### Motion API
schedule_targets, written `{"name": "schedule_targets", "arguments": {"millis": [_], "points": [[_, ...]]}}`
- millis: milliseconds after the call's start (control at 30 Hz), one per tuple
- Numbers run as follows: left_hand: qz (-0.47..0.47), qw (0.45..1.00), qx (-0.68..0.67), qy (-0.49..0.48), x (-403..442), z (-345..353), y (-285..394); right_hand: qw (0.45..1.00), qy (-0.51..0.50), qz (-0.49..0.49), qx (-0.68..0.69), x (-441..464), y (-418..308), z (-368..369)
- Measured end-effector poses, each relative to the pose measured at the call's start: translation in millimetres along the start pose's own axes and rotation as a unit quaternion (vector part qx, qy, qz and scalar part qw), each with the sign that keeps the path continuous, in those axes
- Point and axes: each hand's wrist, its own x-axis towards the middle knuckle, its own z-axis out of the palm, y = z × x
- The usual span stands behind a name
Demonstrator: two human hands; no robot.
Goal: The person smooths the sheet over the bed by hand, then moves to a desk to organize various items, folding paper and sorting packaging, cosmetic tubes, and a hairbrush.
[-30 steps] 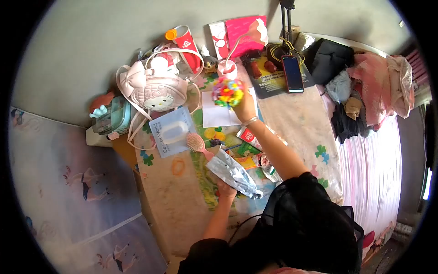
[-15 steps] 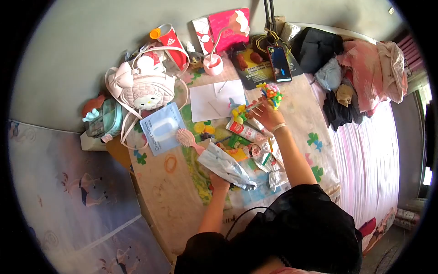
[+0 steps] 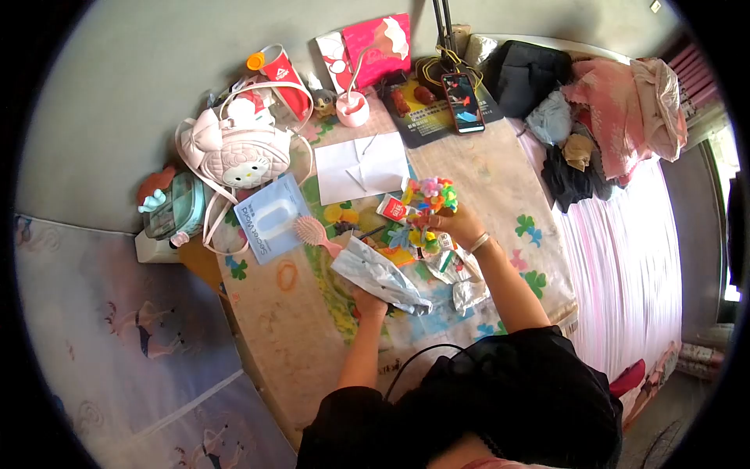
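Observation:
My right hand (image 3: 461, 227) is closed on a bunch of small colorful flower-like pieces (image 3: 432, 195), held above several packets on the table. My left hand (image 3: 370, 302) is at the lower edge of a crumpled silvery bag (image 3: 380, 275), its fingers mostly hidden beneath it. A pink hairbrush (image 3: 314, 233) lies against the bag's upper left end. Behind the bunch is a sheet of white paper (image 3: 336, 173) with thin sticks on it. A red-and-white tube (image 3: 393, 208) shows just left of the bunch, and a white wrapper (image 3: 469, 296) lies below my right hand.
At the left are a pink bag (image 3: 248, 160), a pale blue packet (image 3: 272, 217) and a teal case (image 3: 179, 209). A pink lamp base (image 3: 353, 109) and a propped phone (image 3: 463, 103) stand at the back. Clothes (image 3: 625, 117) are heaped at the right.
My right hand has brought the colorful bunch from over the white paper down toward me, above the packets. My left hand stays by the silvery bag. The whole view has shifted.

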Motion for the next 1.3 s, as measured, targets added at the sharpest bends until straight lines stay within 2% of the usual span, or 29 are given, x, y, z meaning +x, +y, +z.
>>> {"name": "schedule_targets", "arguments": {"millis": [133, 167, 233, 267, 300, 333, 367, 400, 433, 500, 533, 567, 600, 633, 667, 733, 767, 800, 833, 867, 900, 933, 1000, 1033, 1067, 1133, 1300], "points": [[0.010, 1.000, -0.013, 0.021, 1.7, 4.1, -0.2, 0.994, 0.003, -0.063, -0.089, -11.3, 8.5, 6.9], [0.034, 0.998, 0.029, 0.050, 0.9, -3.7, 9.7, 0.994, 0.004, -0.063, -0.090, -15.6, 6.1, 8.2], [0.059, 0.993, 0.072, 0.079, -0.2, -6.7, 12.9, 0.978, -0.001, -0.006, -0.211, -22.3, 3.4, 7.4], [0.036, 0.997, 0.013, 0.064, 0.1, -5.3, 11.3, 0.960, 0.018, 0.031, -0.276, -23.5, 8.1, 5.6], [0.014, 0.998, -0.046, 0.049, 0.8, -4.0, 10.0, 0.960, 0.018, 0.030, -0.277, -25.3, 11.4, 4.7], [0.014, 0.998, -0.046, 0.050, 1.0, -3.7, 8.3, 0.964, -0.009, 0.031, -0.263, -27.5, 14.4, 4.4], [0.009, 1.000, -0.021, 0.011, 1.3, -6.8, 9.9, 0.967, -0.036, 0.033, -0.249, -30.0, 19.6, 3.0], [0.003, 1.000, 0.004, -0.028, 1.6, -10.2, 12.7, 0.921, -0.031, -0.072, -0.382, -26.2, 34.5, 0.4], [0.003, 1.000, 0.004, -0.029, 1.8, -13.7, 16.1, 0.921, -0.031, -0.072, -0.382, -29.4, 45.1, -4.7], [0.045, 0.987, 0.143, -0.065, 2.7, -20.5, 23.2, 0.832, -0.072, -0.084, -0.543, -40.2, 35.9, 14.0], [0.045, 0.987, 0.143, -0.064, 3.3, -17.1, 21.6, 0.776, -0.092, -0.090, -0.617, -46.2, 35.2, 20.8], [0.085, 0.990, 0.111, 0.018, 4.5, -11.0, 18.5, 0.811, -0.060, -0.038, -0.580, -57.9, 42.7, 26.8], [0.123, 0.984, 0.079, 0.099, 4.9, -8.4, 17.3, 0.794, -0.047, -0.078, -0.601, -66.3, 48.2, 34.3], [0.123, 0.984, 0.079, 0.099, 4.1, -8.3, 14.9, 0.775, -0.033, -0.117, -0.620, -73.8, 53.5, 40.4], [0.132, 0.985, 0.078, 0.083, 2.9, -9.8, 12.8, 0.742, -0.043, -0.127, -0.657, -81.8, 59.1, 43.0], [0.140, 0.985, 0.076, 0.066, 1.4, -10.7, 11.4, 0.717, -0.042, -0.126, -0.684, -93.1, 73.0, 44.2], [0.100, 0.992, 0.065, 0.046, 0.4, -10.6, 11.5, 0.698, -0.036, -0.144, -0.701, -95.6, 81.4, 40.8], [0.061, 0.996, 0.054, 0.027, 0.6, -10.5, 11.7, 0.697, -0.037, -0.144, -0.701, -95.6, 87.7, 37.5], [0.061, 0.996, 0.053, 0.027, 0.6, -1.6, 1.2, 0.712, -0.027, -0.115, -0.692, -95.3, 92.9, 34.7], [0.004, 0.992, -0.121, 0.029, 0.5, 14.1, -17.7, 0.727, -0.017, -0.087, -0.681, -95.2, 95.5, 33.7], [-0.024, 0.978, -0.206, 0.027, 0.0, 14.4, -17.9, 0.727, -0.017, -0.087, -0.681, -96.1, 81.0, 41.7], [-0.053, 0.955, -0.290, 0.030, -0.4, 14.7, -18.0, 0.694, -0.036, -0.091, -0.713, -98.1, 62.8, 50.8], [0.048, 0.995, -0.032, 0.086, -0.2, -9.6, 15.4, 0.635, -0.057, -0.109, -0.763, -97.3, 55.6, 59.1], [0.048, 0.995, -0.032, 0.086, -0.3, 0.9, 2.5, 0.635, -0.057, -0.109, -0.763, -96.2, 56.6, 62.6], [-0.004, 0.975, -0.204, 0.089, 0.8, 19.7, -20.9, 0.618, -0.082, -0.114, -0.774, -94.4, 57.8, 66.9], [-0.056, 0.924, -0.368, 0.089, 2.0, 28.3, -32.4, 0.560, -0.120, -0.129, -0.810, -93.8, 65.1, 70.4], [-0.137, 0.838, -0.522, 0.080, 2.5, 1.8, 2.2, 0.591, -0.157, -0.158, -0.776, -97.0, 69.7, 69.3]]}}
